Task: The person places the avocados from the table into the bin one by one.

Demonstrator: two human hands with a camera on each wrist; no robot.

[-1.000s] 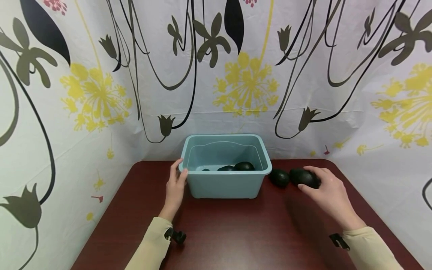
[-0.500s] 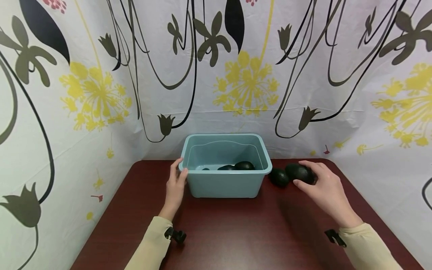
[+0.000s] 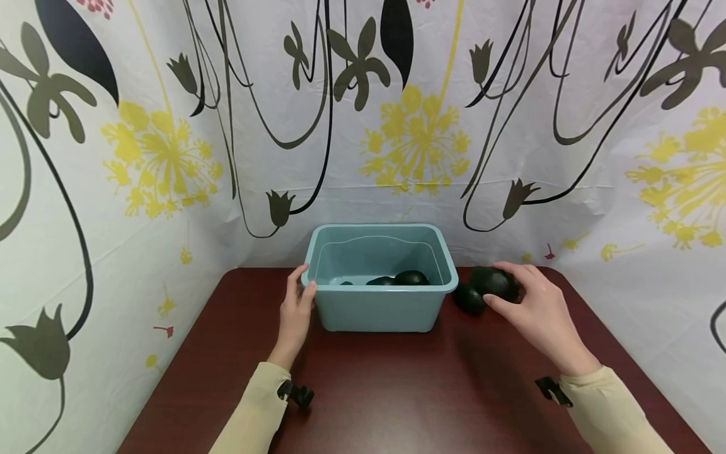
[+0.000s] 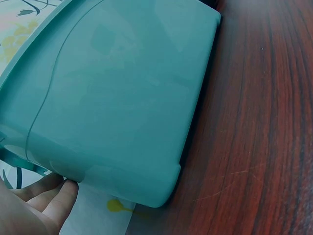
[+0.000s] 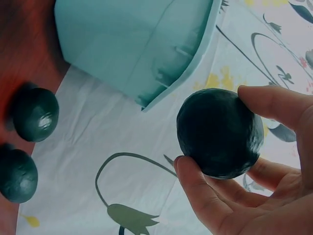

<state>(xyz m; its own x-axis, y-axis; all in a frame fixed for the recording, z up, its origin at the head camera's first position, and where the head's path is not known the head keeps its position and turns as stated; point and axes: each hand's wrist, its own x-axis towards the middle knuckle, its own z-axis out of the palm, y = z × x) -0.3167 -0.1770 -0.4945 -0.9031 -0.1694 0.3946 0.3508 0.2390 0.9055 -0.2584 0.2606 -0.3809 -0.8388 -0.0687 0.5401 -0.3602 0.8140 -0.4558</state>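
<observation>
My right hand [image 3: 535,309] holds a dark green avocado [image 3: 492,284] between thumb and fingertips, to the right of the blue-green plastic bin [image 3: 380,309]. In the right wrist view this avocado [image 5: 220,133] is raised, its skin bumpy and glossy. Two more avocados, a nearer one [image 5: 35,115] and another [image 5: 17,175], lie on the table; the head view shows one avocado [image 3: 468,299] beside the bin. My left hand [image 3: 293,321] grips the bin's left rim near the front corner. Inside the bin, dark avocados [image 3: 411,277] show partly above the front wall.
The dark red wooden table [image 3: 374,384] runs up to a white cloth [image 3: 363,164] patterned with flowers, which hangs behind and at both sides. Each sleeve has a black wrist mount, one on the left [image 3: 296,393] and one on the right [image 3: 553,391].
My right hand has lifted the avocado and moved it left toward the bin, over the avocado beside it. The left hand and the bin have stayed in place.
</observation>
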